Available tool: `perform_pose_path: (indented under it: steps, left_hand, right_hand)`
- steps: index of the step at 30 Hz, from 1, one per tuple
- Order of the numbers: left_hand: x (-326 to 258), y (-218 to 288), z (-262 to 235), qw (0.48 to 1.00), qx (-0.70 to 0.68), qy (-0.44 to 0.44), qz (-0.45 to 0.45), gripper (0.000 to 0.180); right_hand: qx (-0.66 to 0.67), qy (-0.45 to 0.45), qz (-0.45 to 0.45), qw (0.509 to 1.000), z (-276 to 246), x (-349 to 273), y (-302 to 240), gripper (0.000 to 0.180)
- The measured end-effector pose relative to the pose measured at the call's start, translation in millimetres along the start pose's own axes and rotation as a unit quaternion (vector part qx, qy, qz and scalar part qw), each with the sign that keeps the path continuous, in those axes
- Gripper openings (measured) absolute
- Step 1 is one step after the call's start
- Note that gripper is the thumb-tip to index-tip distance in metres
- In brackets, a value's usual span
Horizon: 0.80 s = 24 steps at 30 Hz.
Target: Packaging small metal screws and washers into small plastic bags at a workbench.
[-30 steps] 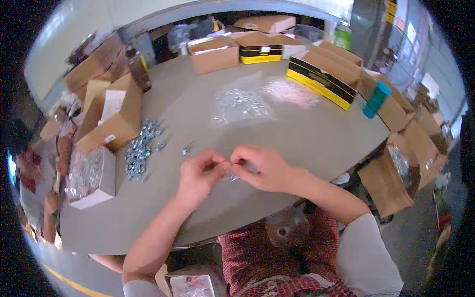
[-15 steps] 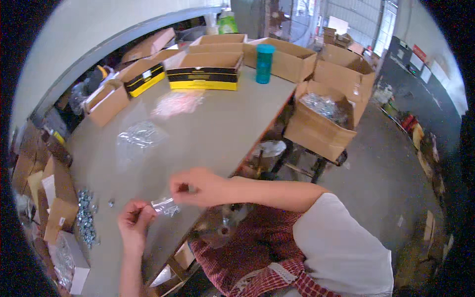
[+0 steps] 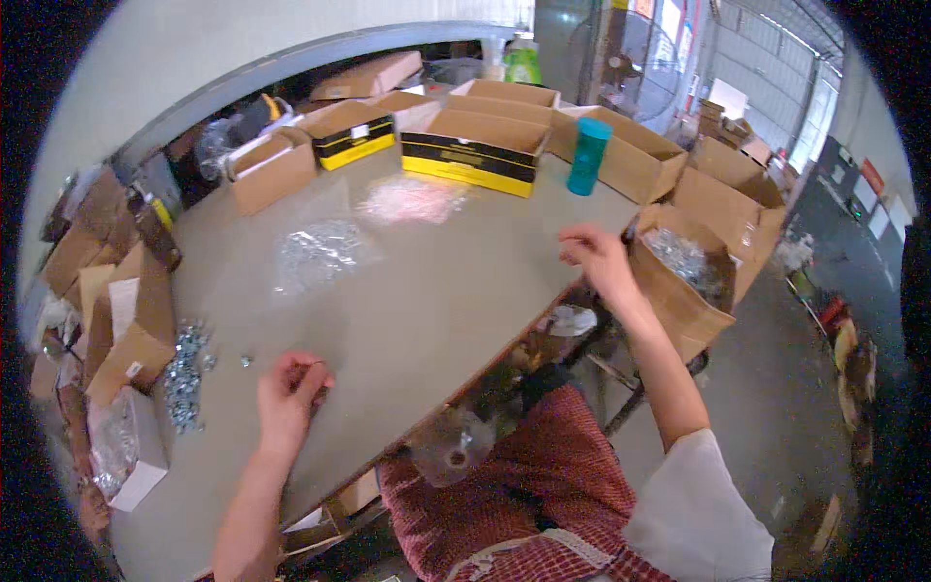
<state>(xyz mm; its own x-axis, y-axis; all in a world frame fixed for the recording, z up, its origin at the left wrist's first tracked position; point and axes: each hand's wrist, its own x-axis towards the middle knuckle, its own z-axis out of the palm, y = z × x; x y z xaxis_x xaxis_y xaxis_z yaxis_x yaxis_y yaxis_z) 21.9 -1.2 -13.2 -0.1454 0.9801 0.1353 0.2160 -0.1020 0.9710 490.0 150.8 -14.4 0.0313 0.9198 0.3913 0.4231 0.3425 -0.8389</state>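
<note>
Small metal hardware sits pinched in your left hand [image 3: 291, 388] on the grey table [image 3: 436, 291], while your right hand [image 3: 596, 257], fingers loosely curled and empty, reaches beside the open carton of bagged parts [image 3: 684, 272]; next, I judge, comes a careful drop-in.

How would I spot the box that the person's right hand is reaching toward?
Start at the grey table and follow its right-hand edge to the right hand. Just beyond it stands an open brown cardboard box, off the table's corner. Unlike the boxes on the table, it holds a clear bag of shiny metal parts.
</note>
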Motion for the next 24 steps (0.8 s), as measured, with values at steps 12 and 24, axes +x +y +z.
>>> perform_pose_path:
  steps: [12, 24]
  left_hand:
    - [2, -7, -14, 0.998, 0.038, 0.038, 0.036, 0.012]
    - [8, -3, -20, 0.998, 0.011, 0.036, -0.046, 0.01]
  right_hand:
    - [-0.421, -0.017, -0.025, 0.906, 169, 170, -8, 0.041]
    - [0.036, -0.278, 0.033, 0.959, 158, 93, -41, 0.022]
